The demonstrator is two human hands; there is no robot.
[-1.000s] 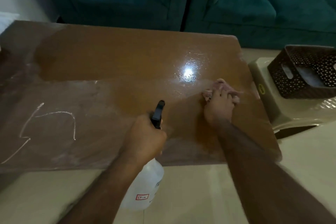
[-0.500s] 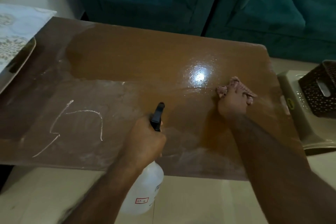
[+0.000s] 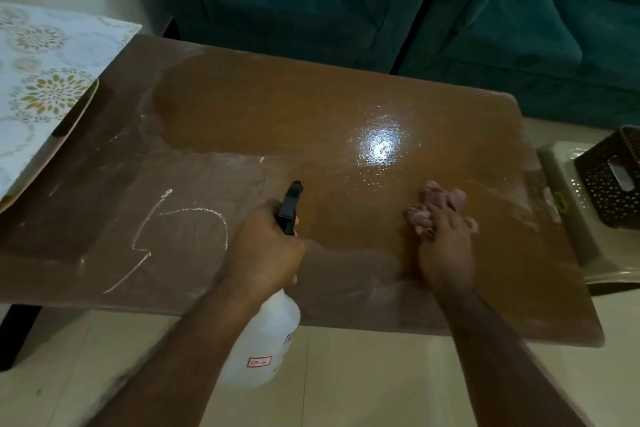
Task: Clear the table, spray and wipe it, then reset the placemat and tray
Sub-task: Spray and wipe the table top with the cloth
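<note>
Two hands, right hand (image 3: 445, 246) wiping table (image 3: 277, 107)

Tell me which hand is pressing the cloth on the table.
The right hand, flat on the pink cloth on the table; the left hand grips the spray bottle.

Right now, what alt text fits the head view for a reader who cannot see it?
A right hand presses a pink cloth on a brown table while the left hand holds a spray bottle at the near edge. Chalky marks streak the table's left side; a patterned placemat lies off to the left.
</note>
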